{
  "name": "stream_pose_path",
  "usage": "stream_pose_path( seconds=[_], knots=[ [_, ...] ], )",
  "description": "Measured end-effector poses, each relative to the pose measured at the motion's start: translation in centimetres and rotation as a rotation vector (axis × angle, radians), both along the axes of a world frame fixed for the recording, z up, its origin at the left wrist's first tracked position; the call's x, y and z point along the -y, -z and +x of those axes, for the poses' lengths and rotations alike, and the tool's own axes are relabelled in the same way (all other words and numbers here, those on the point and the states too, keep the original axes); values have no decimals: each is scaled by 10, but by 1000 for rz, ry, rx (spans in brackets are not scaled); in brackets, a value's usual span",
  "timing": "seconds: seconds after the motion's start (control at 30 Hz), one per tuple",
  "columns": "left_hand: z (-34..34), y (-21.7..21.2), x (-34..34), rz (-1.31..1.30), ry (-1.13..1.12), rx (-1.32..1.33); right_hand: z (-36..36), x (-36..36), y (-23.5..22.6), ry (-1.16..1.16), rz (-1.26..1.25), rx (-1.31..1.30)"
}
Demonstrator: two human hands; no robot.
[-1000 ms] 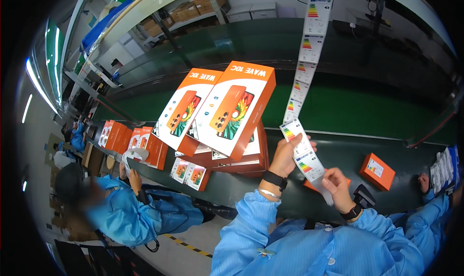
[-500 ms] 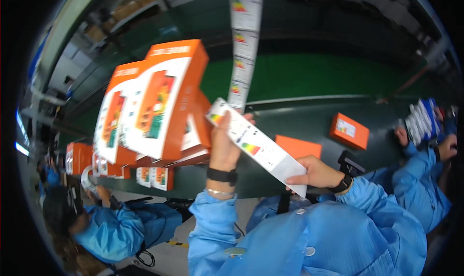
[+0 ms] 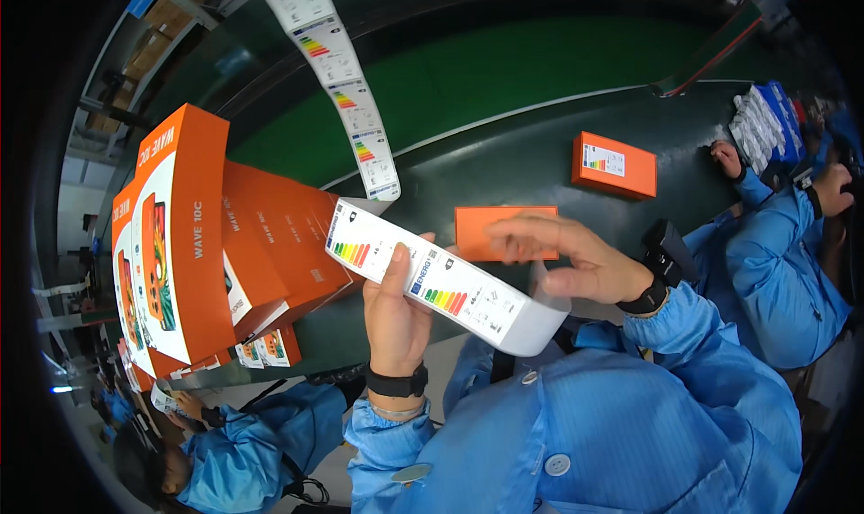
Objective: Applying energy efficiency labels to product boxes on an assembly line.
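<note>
A long strip of white energy labels [image 3: 432,280] with coloured bars runs across in front of me, its lower end curling back near my right hand. My left hand [image 3: 396,320] is closed round the strip, thumb on top and fingers behind it. With its fingers stretched out and slightly blurred, my right hand [image 3: 589,257] hovers beside the curled end, partly over an orange box [image 3: 477,230] lying on the table. Whether the right thumb touches the backing cannot be told. The strip continues upward from behind my left hand to the far left.
Tall stacks of orange and white boxes [image 3: 193,244] stand at the left. Another orange box [image 3: 621,165] with a label lies on the dark green table [image 3: 522,136]. Co-workers in blue sit at the left [image 3: 261,433] and right [image 3: 765,271]; white-and-blue packets [image 3: 765,127] lie far right.
My right hand has let go of the strip's end and spread its fingers. The strip's lower end now curls. My left hand keeps its grip while the whole view has turned.
</note>
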State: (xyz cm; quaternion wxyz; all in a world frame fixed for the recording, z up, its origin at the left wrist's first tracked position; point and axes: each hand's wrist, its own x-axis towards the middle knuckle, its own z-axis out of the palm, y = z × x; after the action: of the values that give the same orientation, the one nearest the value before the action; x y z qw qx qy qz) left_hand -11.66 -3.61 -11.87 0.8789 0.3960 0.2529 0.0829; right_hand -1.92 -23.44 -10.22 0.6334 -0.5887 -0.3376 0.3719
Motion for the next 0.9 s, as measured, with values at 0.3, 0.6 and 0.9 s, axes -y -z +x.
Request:
stream_pose_path(
  seconds=[0.3,0.6,0.9],
  knots=[
    [-4,-8,13,-109,74,-32,9,-33,-2,79,-29,832],
    [-6,-15,20,-276,159,-65,18,-38,7,9,38,772],
    [-7,-21,23,-452,118,-44,21,-44,2,-17,99,699]
  ],
)
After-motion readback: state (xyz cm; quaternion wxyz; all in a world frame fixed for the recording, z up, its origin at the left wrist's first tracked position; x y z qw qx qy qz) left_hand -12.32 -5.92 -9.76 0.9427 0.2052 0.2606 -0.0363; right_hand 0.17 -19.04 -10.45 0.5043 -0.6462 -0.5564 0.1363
